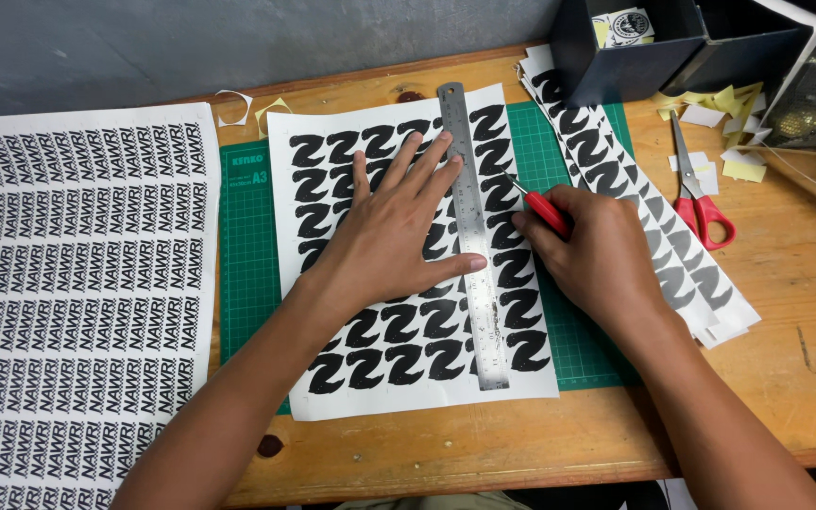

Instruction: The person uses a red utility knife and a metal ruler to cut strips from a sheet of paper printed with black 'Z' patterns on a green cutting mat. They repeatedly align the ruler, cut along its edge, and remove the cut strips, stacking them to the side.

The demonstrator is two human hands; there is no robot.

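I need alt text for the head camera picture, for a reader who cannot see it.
A left hand presses a steel ruler onto a white sheet of black shapes on a green cutting mat, while the right hand holds a red-handled knife against the ruler. Red scissors lie nearby.

White sheet with rows of black curly shapes on green mat. Silver ruler. Red knife handle. Red scissors on brown wooden desk.

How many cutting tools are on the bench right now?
2. A red-handled craft knife in the right hand, beside the steel ruler; red-handled scissors lying on the wooden table, right. Others may be hidden.
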